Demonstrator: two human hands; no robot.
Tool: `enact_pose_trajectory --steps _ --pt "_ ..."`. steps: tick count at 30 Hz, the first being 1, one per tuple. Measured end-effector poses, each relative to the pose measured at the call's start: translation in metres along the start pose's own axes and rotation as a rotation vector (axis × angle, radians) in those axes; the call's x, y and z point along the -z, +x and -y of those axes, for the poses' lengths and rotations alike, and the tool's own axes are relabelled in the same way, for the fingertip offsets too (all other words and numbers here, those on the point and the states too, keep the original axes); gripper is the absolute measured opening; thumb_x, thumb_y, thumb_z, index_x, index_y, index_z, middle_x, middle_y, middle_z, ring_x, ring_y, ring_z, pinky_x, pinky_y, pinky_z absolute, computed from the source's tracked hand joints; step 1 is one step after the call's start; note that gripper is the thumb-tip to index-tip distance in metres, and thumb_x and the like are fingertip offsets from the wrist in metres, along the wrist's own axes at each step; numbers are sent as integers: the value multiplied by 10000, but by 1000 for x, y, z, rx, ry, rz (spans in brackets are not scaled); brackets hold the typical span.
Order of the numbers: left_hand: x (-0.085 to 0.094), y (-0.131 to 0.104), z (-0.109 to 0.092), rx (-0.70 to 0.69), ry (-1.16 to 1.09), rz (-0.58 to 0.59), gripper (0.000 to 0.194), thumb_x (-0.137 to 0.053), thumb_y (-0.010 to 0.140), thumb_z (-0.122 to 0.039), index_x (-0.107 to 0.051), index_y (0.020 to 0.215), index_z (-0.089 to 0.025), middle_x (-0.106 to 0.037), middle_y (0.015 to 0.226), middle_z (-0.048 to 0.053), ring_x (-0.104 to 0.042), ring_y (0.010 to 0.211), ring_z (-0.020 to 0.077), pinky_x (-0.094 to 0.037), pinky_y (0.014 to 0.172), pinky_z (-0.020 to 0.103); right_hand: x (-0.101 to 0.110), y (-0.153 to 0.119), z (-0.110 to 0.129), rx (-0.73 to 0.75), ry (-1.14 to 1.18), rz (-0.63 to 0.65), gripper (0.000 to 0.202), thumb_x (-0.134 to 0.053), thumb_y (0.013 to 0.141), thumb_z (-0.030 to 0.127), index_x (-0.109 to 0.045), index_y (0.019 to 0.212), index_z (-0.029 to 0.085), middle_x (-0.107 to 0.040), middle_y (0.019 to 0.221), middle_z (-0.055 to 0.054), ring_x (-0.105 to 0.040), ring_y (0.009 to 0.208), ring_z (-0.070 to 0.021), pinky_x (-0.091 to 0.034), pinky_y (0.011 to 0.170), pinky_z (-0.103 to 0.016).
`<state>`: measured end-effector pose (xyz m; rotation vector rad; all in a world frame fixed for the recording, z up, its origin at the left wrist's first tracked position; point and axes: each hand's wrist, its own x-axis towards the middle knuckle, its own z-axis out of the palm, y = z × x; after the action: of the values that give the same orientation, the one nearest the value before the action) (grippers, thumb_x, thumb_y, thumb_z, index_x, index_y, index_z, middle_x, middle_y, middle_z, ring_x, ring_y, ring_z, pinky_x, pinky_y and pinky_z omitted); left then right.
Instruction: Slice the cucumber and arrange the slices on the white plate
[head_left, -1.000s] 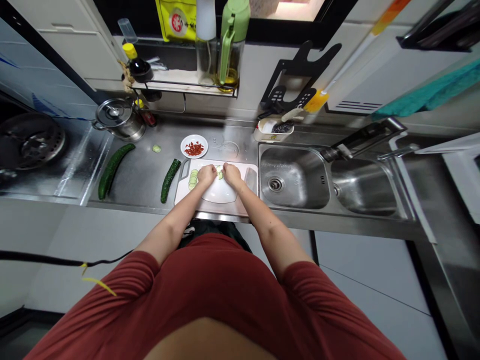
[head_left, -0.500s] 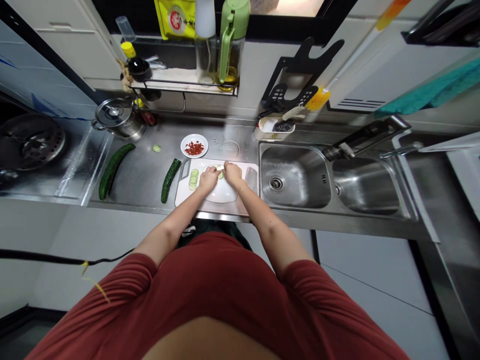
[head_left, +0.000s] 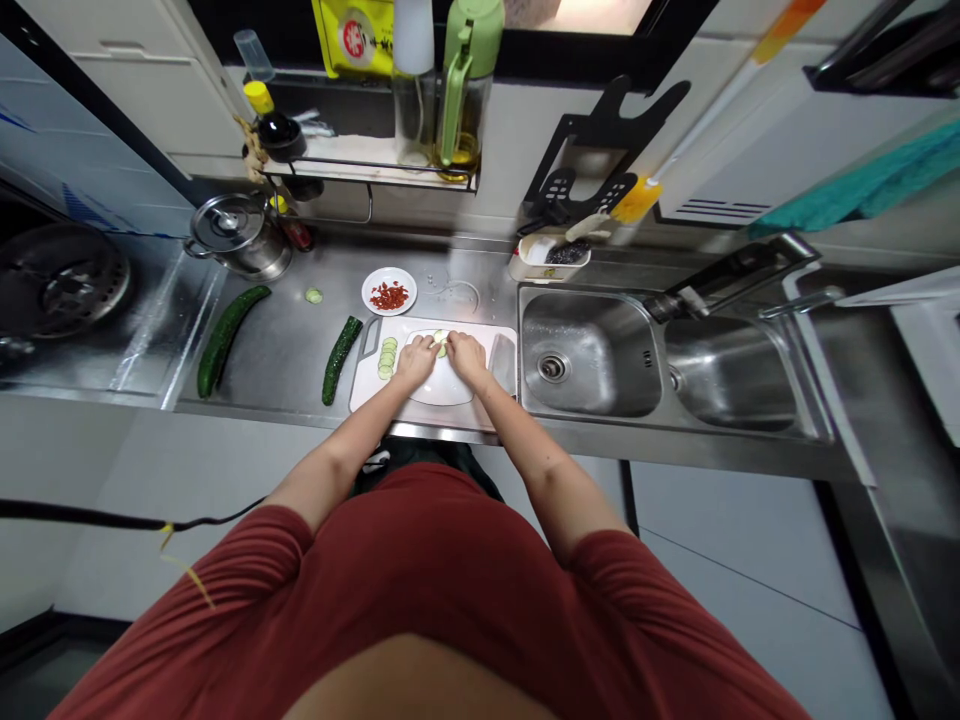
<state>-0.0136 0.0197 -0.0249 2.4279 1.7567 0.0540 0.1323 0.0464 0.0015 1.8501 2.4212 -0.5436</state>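
My left hand [head_left: 417, 360] and my right hand [head_left: 466, 356] meet over the far side of a white plate [head_left: 441, 390], which rests on a white cutting board [head_left: 364, 388]. Fingers of both are closed around pale green cucumber slices [head_left: 440, 340]; how many each one grips is hidden. Left of the plate, a row of overlapping cucumber slices [head_left: 387, 358] lies on the board. A knife's wide blade [head_left: 503, 356] is at the board's right end, beside my right hand. A dark green cut cucumber [head_left: 341, 360] lies left of the board.
Behind the board stands a dish of chopped red pieces [head_left: 389, 293]. A whole cucumber [head_left: 229, 340], a cucumber end piece [head_left: 313, 296] and a lidded pot [head_left: 238, 238] are to the left. A double sink [head_left: 592, 350] adjoins the board's right; a shelf with bottles [head_left: 375, 172] hangs above.
My right hand has turned and shifted slightly, its fingers now nearer the slices over the plate. My left hand stays almost in place. The surrounding things have not moved.
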Motion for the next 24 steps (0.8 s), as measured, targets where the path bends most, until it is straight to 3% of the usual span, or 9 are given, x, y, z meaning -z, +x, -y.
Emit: enact_pose_trajectory --steps 16,24 --pt "7 -2 3 -32 33 38 372 -348 966 -204 -571 1260 -251 -527 1360 61 -447 1106 248 -451 791 352 -12 -9 2 4 -66 -9 305 -343 1013 316 -572 1188 215 -623 1137 -102 -547 1050 -229 -433 816 -299" --pt "6 -4 4 3 -40 -3 393 -358 960 -220 -558 1296 -260 -534 1375 48 -460 1133 242 -461 852 362 -12 -14 1 -21 -43 -43 312 -353 1006 318 -555 1222 221 -615 1169 -94 -533 1078 -223 -429 851 -302"
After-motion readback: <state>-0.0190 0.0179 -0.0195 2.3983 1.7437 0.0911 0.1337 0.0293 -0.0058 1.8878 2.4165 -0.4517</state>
